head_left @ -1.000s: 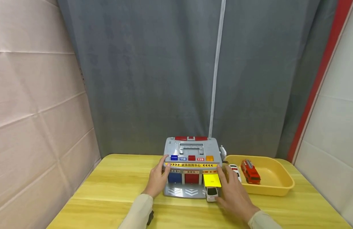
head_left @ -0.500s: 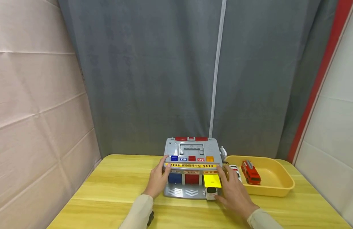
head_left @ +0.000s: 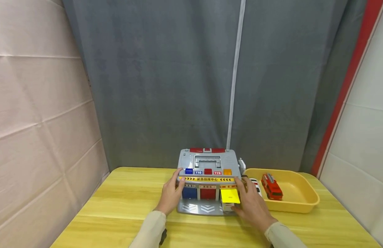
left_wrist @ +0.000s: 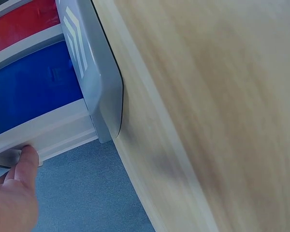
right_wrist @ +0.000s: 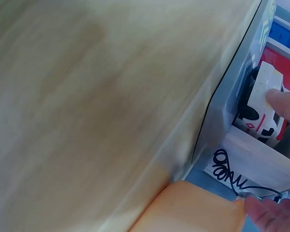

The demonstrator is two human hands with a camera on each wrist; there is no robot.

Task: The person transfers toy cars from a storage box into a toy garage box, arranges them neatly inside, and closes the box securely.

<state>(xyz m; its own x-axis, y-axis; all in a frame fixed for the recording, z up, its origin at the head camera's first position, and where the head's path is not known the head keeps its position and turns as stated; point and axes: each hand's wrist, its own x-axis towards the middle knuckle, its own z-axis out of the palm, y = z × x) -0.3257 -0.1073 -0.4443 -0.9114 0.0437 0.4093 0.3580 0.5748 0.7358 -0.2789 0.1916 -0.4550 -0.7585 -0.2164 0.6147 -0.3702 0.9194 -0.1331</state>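
A grey toy garage (head_left: pixel 186 161) stands on the wooden table, with a blue door (left_wrist: pixel 36 87) and a red door (head_left: pixel 208 194) down. Its yellow door (head_left: pixel 230 196) is swung up on the right. Under that flap a white toy car (right_wrist: pixel 263 92) sits on the ramp, partly inside the bay. My left hand (head_left: pixel 170 197) holds the garage's left front corner. My right hand (head_left: pixel 253 207) presses its thumb against the car's end, while its other fingers lie by the garage's right side. The flap hides part of the car in the head view.
A yellow tray (head_left: pixel 300 206) stands right of the garage, with a red toy fire engine (head_left: pixel 272 187) and another white toy car (head_left: pixel 255 185) in it. A coiled black cord (right_wrist: pixel 224 169) hangs at the garage's right side. Grey curtain (head_left: pixel 166 86) closes off the back.
The white car has slid away from me, further under the yellow flap, with my right thumb following it. My left hand has stayed in place.
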